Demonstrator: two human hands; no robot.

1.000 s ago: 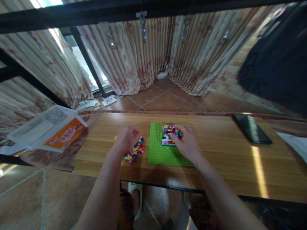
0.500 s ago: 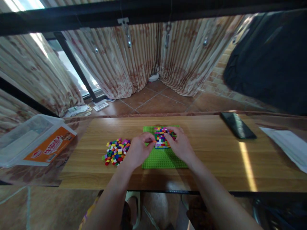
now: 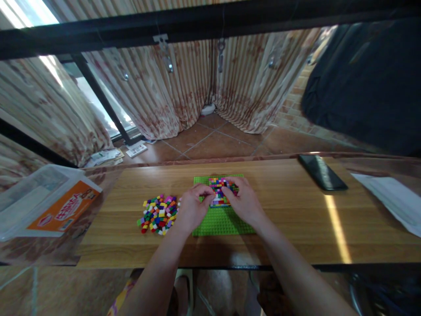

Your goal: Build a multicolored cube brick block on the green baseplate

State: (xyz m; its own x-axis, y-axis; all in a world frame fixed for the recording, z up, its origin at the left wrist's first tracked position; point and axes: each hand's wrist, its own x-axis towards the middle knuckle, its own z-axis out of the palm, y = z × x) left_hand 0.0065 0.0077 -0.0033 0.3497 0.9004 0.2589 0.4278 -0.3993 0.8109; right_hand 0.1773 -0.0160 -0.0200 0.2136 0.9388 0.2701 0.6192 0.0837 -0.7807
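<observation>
A green studded baseplate (image 3: 220, 224) lies on the wooden table, with a build of small multicoloured toy bricks (image 3: 218, 201) at its far middle part. My left hand (image 3: 196, 204) is closed in a pinch, its fingertips at the left edge of the build. Whatever sits between those fingertips is too small to make out. My right hand (image 3: 244, 201) is curved over the build's right side, thumb on top and fingers around the far right part, covering some of the bricks. Left of my left hand, a pile of loose coloured bricks (image 3: 160, 214) is spread on the table.
A clear plastic box (image 3: 49, 193) with an orange label stands beyond the table's left end. Toward the right lie a black phone (image 3: 322, 172) and white paper sheets (image 3: 388, 197). Past the table (image 3: 289, 219) are curtains (image 3: 184, 92) and a tiled floor.
The camera view has shifted slightly. My left fingertips stay by the build's left edge, where an orange bit showed before and is no longer clear. My right hand keeps its place on the build.
</observation>
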